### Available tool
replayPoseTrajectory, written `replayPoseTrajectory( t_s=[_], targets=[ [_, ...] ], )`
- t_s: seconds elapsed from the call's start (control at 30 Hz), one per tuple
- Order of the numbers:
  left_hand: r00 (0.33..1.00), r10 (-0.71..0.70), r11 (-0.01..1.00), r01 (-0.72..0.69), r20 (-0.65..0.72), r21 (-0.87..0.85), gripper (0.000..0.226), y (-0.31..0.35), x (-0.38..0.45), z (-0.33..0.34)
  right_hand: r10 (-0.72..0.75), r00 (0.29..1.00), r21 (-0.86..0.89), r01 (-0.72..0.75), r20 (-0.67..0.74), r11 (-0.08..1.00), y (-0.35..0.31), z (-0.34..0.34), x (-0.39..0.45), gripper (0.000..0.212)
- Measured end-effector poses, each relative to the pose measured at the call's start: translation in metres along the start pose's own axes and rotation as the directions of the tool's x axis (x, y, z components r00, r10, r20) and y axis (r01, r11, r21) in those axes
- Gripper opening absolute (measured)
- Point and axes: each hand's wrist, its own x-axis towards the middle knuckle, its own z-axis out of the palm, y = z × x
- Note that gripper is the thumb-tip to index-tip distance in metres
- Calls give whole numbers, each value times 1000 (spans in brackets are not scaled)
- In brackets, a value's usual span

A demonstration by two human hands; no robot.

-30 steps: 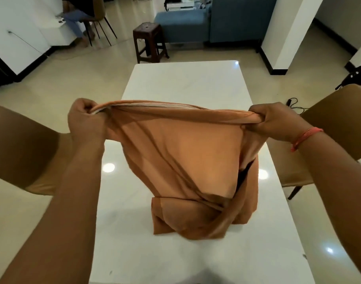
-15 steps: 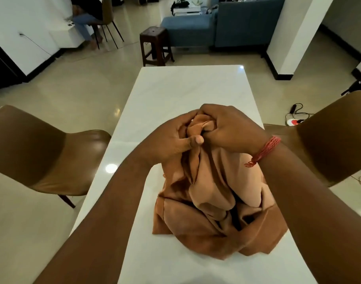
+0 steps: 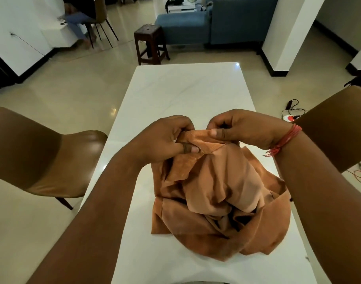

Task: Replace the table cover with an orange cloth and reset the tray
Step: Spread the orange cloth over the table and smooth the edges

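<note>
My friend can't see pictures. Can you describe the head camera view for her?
Two hands, left hand and right hand, pinch the top edge of a bunched orange cloth on a white table. Brown chairs stand on both sides.

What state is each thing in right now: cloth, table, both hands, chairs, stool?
orange cloth: bunched, not spread; top hem lifted, lower part heaped on the table.
white table: uncovered, with no tray in view.
left hand: pinches the cloth's top hem.
right hand: pinches the same hem, close beside the left.
left brown chair: unoccupied, beside the table.
right brown chair: mostly hidden by the arm.
wooden stool: upright beyond the table's far end.
</note>
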Motion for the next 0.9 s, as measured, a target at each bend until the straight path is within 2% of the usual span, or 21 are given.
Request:
replayPoseTrajectory(
  t_s=[0.1,0.17,0.23,0.3,0.4,0.5,0.57,0.63,0.73,0.9],
  targets=[
    [991,-92,995,95,100,-28,26,0,1,0,-65,990,-240,33,-123,970,-10,3,1,16],
    [985,-146,980,157,90,-124,36,2,0,1,-210,945,-367,108,-250,924,-16,6,2,10],
    [983,-161,967,175,88,-186,51,4,1,2,-339,897,-436,194,-284,879,-21,11,3,8],
    [982,-159,952,180,103,-246,54,5,2,1,-367,875,-451,202,-316,869,-23,15,4,10],
    [972,-218,918,235,89,-321,50,3,3,-5,-361,855,-420,191,-372,887,-21,18,4,16],
    [973,-217,928,232,84,-291,24,2,4,-9,-304,858,-346,160,-415,924,-20,14,0,22],
    [976,-211,948,220,61,-229,14,3,5,-10,-200,909,-355,62,-366,933,-16,7,0,22],
    [982,-191,970,190,14,-151,10,4,5,-11,-93,962,-450,-35,-257,892,-11,3,0,19],
    [990,-139,989,138,-29,-53,5,9,5,-12,-2,986,-451,-74,-166,889,-10,4,-1,20],
    [994,-67,994,74,-88,83,5,12,9,-6,-78,979,-337,11,-187,942,-25,5,-6,15]
  ],
)
